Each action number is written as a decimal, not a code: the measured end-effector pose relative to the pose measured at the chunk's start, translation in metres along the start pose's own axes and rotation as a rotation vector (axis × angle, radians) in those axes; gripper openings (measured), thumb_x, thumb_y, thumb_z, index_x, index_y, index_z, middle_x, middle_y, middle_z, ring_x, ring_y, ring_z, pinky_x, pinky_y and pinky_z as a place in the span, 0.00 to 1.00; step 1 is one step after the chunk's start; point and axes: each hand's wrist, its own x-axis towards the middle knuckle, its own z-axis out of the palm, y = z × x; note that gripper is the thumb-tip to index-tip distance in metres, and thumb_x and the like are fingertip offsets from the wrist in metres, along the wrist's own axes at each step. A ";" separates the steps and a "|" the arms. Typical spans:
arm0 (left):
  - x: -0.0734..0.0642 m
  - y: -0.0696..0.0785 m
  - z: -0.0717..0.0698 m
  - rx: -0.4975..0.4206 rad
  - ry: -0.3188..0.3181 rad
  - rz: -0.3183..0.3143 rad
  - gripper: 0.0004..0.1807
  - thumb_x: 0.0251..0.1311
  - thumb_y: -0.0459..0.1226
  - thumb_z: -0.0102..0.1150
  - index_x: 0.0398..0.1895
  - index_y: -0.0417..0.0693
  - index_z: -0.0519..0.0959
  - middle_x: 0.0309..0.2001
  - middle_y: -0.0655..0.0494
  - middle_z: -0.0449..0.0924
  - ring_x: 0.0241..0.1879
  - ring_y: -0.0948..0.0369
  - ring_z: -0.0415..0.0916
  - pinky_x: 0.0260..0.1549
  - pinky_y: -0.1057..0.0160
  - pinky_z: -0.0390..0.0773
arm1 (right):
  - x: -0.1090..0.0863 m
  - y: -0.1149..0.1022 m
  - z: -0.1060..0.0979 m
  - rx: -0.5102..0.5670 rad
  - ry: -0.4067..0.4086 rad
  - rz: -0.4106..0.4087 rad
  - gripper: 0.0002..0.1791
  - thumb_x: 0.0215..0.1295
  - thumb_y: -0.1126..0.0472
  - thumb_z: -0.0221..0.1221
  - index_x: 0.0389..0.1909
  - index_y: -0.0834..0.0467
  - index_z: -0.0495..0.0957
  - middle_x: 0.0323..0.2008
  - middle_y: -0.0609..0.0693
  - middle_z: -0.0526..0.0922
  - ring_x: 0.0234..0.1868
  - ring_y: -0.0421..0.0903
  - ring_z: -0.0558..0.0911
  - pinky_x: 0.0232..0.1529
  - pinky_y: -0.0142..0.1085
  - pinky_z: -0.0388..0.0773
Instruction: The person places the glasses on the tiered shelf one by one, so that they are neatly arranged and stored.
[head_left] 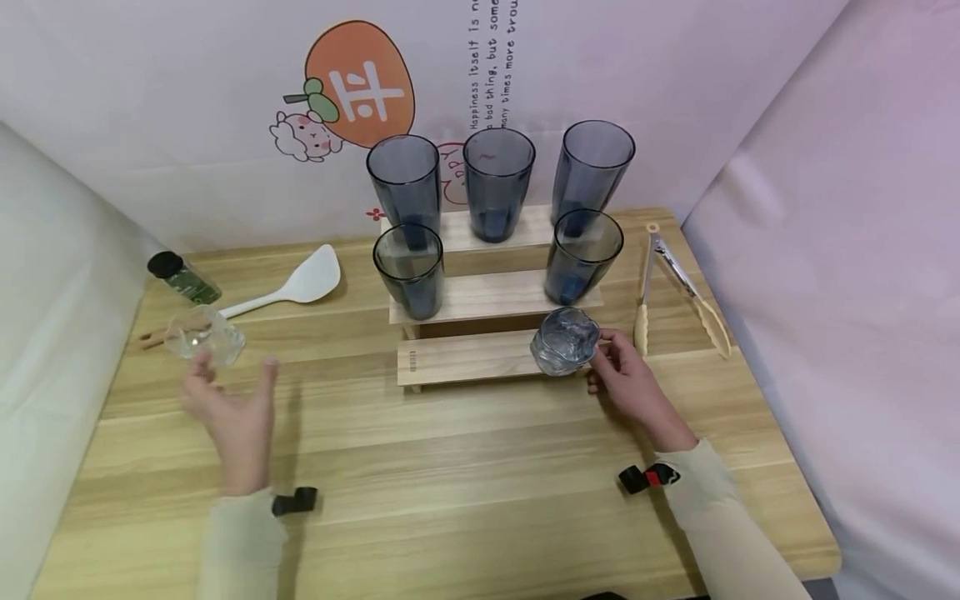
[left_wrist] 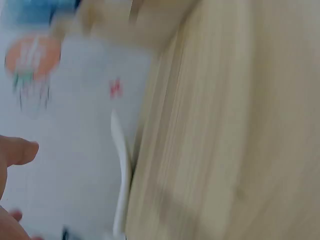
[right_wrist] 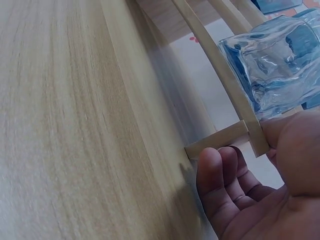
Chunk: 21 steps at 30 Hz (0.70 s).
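Observation:
My left hand (head_left: 236, 425) is raised with thumb and fingers spread, holding nothing. It is nearest to a clear glass cup (head_left: 222, 337) at the left, its fingertips overlapping the cup's near side in the head view. Motion blurs the left wrist view, where only a thumb (left_wrist: 19, 151) and some fingertips show. At the right, a faceted clear glass cup (head_left: 564, 343) sits on the right end of the lowest wooden tier (head_left: 468, 357). My right hand (head_left: 633, 383) touches its right side, not wrapped round it. The lower fingers (right_wrist: 210, 170) curl loosely beside the tier's end.
Three tall blue-grey glasses (head_left: 498, 187) stand on the top tier, two shorter ones (head_left: 412, 275) on the middle tier. A white spatula (head_left: 311, 277) and a green dark-capped jar (head_left: 187, 279) lie at the left. Tongs (head_left: 678, 279) lie at the right. White cloth (head_left: 225, 50) surrounds the table.

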 end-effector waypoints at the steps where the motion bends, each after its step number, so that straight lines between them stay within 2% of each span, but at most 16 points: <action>1: 0.010 -0.003 -0.005 -0.012 0.039 -0.047 0.44 0.56 0.45 0.76 0.71 0.56 0.59 0.65 0.53 0.53 0.62 0.61 0.51 0.61 0.61 0.56 | 0.000 0.000 0.000 0.001 -0.001 0.000 0.18 0.81 0.63 0.48 0.66 0.64 0.64 0.42 0.66 0.75 0.32 0.54 0.81 0.33 0.42 0.85; 5: 0.038 -0.014 -0.018 -0.107 0.092 -0.198 0.52 0.53 0.46 0.78 0.74 0.58 0.53 0.69 0.58 0.47 0.66 0.62 0.44 0.64 0.63 0.52 | -0.002 0.002 0.001 0.001 -0.005 0.015 0.18 0.81 0.63 0.48 0.66 0.64 0.63 0.42 0.66 0.76 0.32 0.54 0.80 0.32 0.42 0.84; 8: 0.050 -0.020 -0.023 -0.130 0.078 -0.260 0.54 0.53 0.47 0.78 0.76 0.58 0.50 0.71 0.58 0.44 0.68 0.62 0.41 0.67 0.65 0.49 | -0.002 0.002 0.002 -0.001 -0.004 0.023 0.18 0.81 0.63 0.48 0.66 0.64 0.64 0.42 0.66 0.76 0.32 0.54 0.80 0.32 0.42 0.84; 15: 0.070 -0.017 -0.021 -0.177 0.010 -0.288 0.54 0.57 0.43 0.76 0.78 0.59 0.47 0.76 0.59 0.43 0.73 0.65 0.40 0.71 0.67 0.43 | -0.001 -0.001 0.001 0.010 0.009 0.017 0.19 0.81 0.64 0.48 0.67 0.64 0.63 0.41 0.65 0.76 0.32 0.55 0.80 0.32 0.43 0.84; 21: 0.081 -0.018 -0.019 -0.170 -0.006 -0.310 0.50 0.61 0.42 0.72 0.78 0.59 0.48 0.78 0.60 0.43 0.73 0.66 0.40 0.70 0.69 0.44 | -0.001 -0.002 0.000 0.026 0.008 0.009 0.19 0.81 0.65 0.48 0.67 0.65 0.63 0.41 0.65 0.76 0.31 0.55 0.80 0.32 0.43 0.84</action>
